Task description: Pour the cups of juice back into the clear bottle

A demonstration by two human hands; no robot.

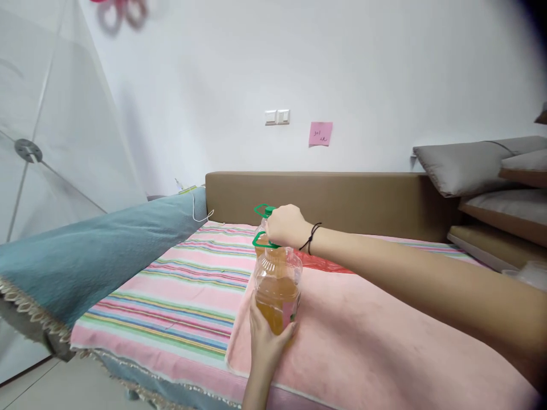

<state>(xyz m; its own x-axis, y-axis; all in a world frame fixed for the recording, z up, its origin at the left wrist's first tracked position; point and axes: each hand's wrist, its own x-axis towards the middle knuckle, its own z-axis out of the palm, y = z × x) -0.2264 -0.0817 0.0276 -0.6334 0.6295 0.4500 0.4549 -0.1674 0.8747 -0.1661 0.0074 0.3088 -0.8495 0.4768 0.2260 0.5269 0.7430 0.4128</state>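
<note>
A clear plastic bottle [277,287] of amber liquid, with a green handle ring at its neck, stands upright on a pink cloth [342,336]. My left hand [265,336] is wrapped round its lower part. Closed over its top is my right hand [285,226], which hides the cap; a black cord circles that wrist. Just behind stands a second bottle [260,249] with a green cap and handle, partly hidden by the front bottle and my right hand. Red plastic [322,262] lies to the right of the bottles.
A striped cover [183,296] spreads under the pink cloth. At the left is a blue-draped armrest [115,245] with a white cable. A brown backrest [342,199] runs along the wall. Grey and brown cushions [478,165] are stacked at the right.
</note>
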